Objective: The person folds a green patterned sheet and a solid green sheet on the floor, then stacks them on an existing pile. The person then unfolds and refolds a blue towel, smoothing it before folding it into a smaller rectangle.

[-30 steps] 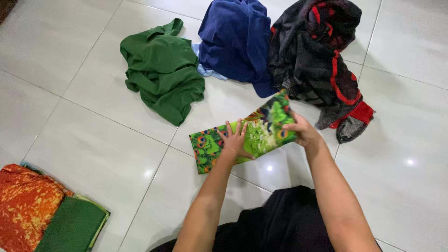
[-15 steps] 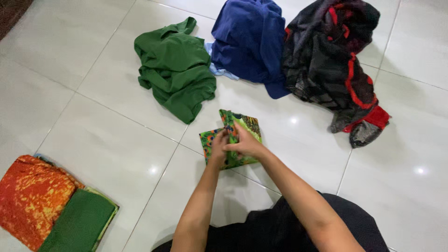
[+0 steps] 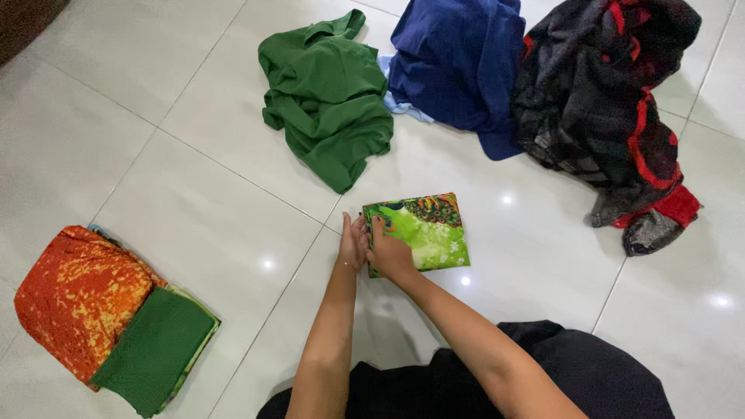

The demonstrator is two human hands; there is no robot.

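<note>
A bright green patterned cloth [image 3: 425,230] lies folded into a small rectangle on the white tiled floor. My right hand [image 3: 388,253] rests flat on its left part, fingers pressing down. My left hand [image 3: 351,242] stands edge-on against the cloth's left side, fingers straight and together, touching the fold. Neither hand lifts the cloth.
A crumpled green garment [image 3: 330,97], a blue one [image 3: 458,62] and a dark grey one with red trim [image 3: 613,109] lie at the back. A stack of folded cloths, orange [image 3: 77,295] and green [image 3: 155,349], sits at the left. My dark-clothed lap [image 3: 497,380] is at the bottom.
The patterned cloth was a long strip a second ago. My right hand folded its right end over to the left. Now it lies flat as a small rectangle with both hands at its left edge.
</note>
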